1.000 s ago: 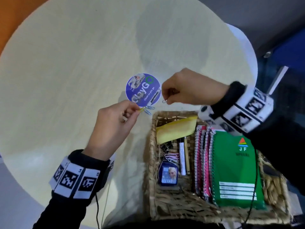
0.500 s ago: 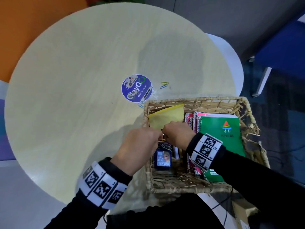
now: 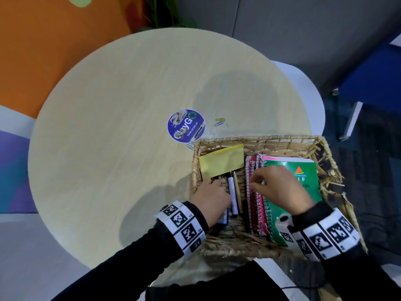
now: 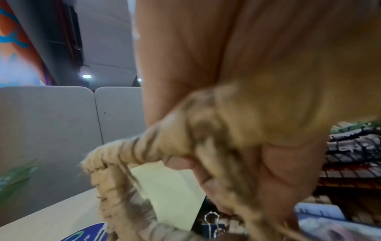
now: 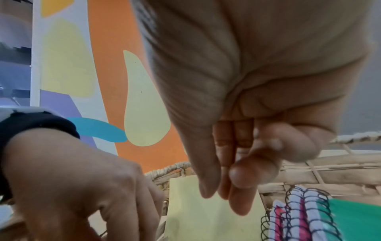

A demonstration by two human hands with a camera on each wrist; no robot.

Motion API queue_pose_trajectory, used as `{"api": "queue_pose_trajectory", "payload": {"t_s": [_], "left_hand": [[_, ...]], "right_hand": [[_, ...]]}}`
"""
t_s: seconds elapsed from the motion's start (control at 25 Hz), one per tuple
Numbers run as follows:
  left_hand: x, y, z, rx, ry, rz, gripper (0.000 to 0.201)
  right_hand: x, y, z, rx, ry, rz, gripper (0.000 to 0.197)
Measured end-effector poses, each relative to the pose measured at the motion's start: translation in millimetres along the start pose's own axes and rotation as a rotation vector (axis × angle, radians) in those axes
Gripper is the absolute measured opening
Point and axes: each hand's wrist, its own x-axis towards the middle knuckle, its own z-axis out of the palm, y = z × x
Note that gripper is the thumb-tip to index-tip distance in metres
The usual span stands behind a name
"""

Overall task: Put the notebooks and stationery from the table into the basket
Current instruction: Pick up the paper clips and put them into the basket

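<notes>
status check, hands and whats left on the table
Left hand and right hand over basket, no visible load. Paper clips left on table. Nothing blocking.

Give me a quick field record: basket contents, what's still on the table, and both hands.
basket: green notebook, pink spiral notebooks, yellow pad, pens
table: paper clips beside the round sticker, more at the basket's far-left corner
left hand: inside basket, grip unclear
right hand: over notebooks, fingers loosely together, holding nothing
</notes>
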Motion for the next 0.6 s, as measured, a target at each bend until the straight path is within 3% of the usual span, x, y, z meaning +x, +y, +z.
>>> {"api": "queue_pose_trajectory", "payload": {"t_s": [0.08,0.16,0.24,0.32,0.4,0.48,0.6], "left_hand": [[-3,-1,-6,0.006,0.022,-0.009,0.014],[-7,-13,-13,-0.076,0.153,-0.013,0.016],[-14,-41,-20,-0.398,0.461,-0.013,0.021],[-18,-81,-21,-0.703,0.78,-0.134,0.017],[-11,-123,-7,-0.799,0.968,-0.277,0.011],[9,-155,12,-0.785,0.93,-0.334,0.01],[42,-169,32,-0.662,0.696,-0.243,0.012]], "right_hand": [[-6,1,1,0.025,-0.009,-0.001,0.01],[-7,0,-1,0.052,-0.008,-0.018,0.008],[-2,-2,-10,0.103,0.011,-0.042,0.005],[7,-6,-26,0.168,0.049,-0.051,0.003],[21,-13,-49,0.223,0.109,-0.076,0.003],[42,-22,-74,0.259,0.143,-0.102,0.003],[81,-34,-109,0.185,0.148,-0.174,0.004]]}}
